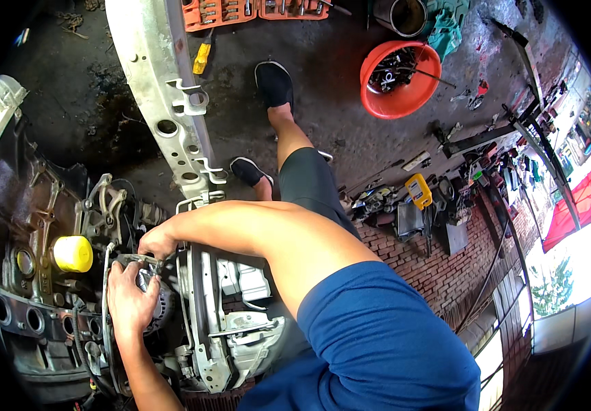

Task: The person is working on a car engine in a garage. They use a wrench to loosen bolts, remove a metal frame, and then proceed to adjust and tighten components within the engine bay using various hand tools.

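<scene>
At the lower left, my left hand [129, 299] is curved over a round, finned metal part that looks like an alternator [164, 301], thumb and fingers on its upper side. Just beyond it, my right hand [158, 241] reaches across from the right. Its fingers curl at the far edge of the same part, and what they grip is hidden. The engine [48, 212] lies to the left of my hands, with a yellow oil filter [72, 253] on its side. A metal bracket [107, 209] stands out from the engine above my hands.
A pale metal crossmember [155, 96] runs from the top toward my hands. The radiator support [203, 322] is right of them. On the floor are an orange socket case [223, 15], a yellow-handled tool [202, 58] and an orange basin [405, 106] of metal parts.
</scene>
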Motion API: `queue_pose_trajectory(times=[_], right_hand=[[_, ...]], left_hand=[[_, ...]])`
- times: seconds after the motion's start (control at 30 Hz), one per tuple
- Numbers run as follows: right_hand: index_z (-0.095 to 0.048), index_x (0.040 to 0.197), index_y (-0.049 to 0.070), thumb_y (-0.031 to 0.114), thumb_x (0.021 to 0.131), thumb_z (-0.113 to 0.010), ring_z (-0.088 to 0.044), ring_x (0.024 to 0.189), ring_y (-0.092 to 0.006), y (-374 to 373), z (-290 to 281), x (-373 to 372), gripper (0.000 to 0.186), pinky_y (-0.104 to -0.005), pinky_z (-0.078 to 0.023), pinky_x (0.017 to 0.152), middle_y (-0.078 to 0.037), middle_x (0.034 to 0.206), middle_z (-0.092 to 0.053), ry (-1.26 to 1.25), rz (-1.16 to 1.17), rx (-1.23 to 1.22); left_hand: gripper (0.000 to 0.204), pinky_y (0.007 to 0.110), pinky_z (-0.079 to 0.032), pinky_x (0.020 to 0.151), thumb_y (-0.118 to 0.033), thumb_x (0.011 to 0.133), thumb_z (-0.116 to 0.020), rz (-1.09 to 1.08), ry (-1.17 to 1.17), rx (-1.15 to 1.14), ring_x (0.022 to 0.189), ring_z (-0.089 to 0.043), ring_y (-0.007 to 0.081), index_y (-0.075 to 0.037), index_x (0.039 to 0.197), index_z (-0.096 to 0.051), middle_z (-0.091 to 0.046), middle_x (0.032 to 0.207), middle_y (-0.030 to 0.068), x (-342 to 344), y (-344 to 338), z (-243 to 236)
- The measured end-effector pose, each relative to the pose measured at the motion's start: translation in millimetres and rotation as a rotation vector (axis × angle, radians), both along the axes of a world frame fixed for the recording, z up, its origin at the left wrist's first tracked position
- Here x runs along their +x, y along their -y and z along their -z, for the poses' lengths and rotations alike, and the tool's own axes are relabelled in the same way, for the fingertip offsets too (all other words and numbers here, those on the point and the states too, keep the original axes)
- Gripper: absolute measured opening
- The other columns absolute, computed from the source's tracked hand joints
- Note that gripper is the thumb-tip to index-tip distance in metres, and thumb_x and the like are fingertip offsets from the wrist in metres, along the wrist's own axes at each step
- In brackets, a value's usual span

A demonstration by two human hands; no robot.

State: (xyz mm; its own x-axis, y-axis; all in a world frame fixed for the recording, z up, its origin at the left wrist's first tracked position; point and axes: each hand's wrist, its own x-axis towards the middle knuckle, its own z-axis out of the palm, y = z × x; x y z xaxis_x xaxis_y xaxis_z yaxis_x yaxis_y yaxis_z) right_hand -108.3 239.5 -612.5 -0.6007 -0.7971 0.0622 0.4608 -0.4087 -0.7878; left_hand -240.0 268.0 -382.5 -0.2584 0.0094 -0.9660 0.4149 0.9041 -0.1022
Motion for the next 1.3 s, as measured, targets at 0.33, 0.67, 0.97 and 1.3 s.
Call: queue_pose_trajectory(times=[0.33, 0.67, 0.97, 1.3], right_hand=[[-0.071, 0.124, 0.006, 0.016, 0.078, -0.079, -0.071, 0.101, -0.0347, 2.5, 1.8, -0.5, 0.047, -0.0487, -0.053, 0.09, -0.02, 0.107, -0.076, 0.036, -0.018, -0.028], [-0.071, 0.12, 0.004, 0.011, 0.076, -0.075, -0.068, 0.089, -0.0328, 6.5, 6.4, 5.3, 0.044, -0.047, -0.053, 0.084, -0.02, 0.098, -0.074, 0.027, 0.043, -0.067], [-0.073, 0.123, 0.004, 0.021, 0.077, -0.081, -0.07, 0.098, -0.0352, 5.2, 5.8, -0.6, 0.05, -0.0466, -0.053, 0.089, -0.022, 0.108, -0.075, -0.013, 0.02, 0.008], [-0.072, 0.112, 0.002, 0.018, 0.077, -0.08, -0.071, 0.097, -0.0395, 20.3, 8.0, 7.8, 0.039, -0.0487, -0.054, 0.087, -0.023, 0.103, -0.075, -0.078, 0.13, 0.018]], left_hand=[[0.045, 0.051, -0.044, 0.111, -0.028, 0.084, -0.078, -0.026, 0.035, -0.082, 0.13, -0.053, 0.0471, -0.005, 0.123, -0.071, -0.056, 0.135, 0.0306, -3.0, -4.8, -1.2], [0.045, 0.051, -0.044, 0.11, -0.027, 0.084, -0.078, -0.034, 0.037, -0.088, 0.127, -0.055, 0.0472, -0.003, 0.122, -0.072, -0.058, 0.132, 0.03, -5.0, -13.5, 0.3], [0.05, 0.05, -0.043, 0.112, -0.031, 0.085, -0.078, 0.034, 0.007, -0.039, 0.13, -0.052, 0.0456, -0.004, 0.126, -0.07, -0.056, 0.134, 0.029, -0.9, -1.3, -1.7], [0.045, 0.05, -0.044, 0.11, -0.029, 0.084, -0.077, -0.02, 0.028, -0.073, 0.128, -0.054, 0.0465, -0.005, 0.121, -0.071, -0.058, 0.134, 0.0284, -0.7, -1.3, 1.5]])
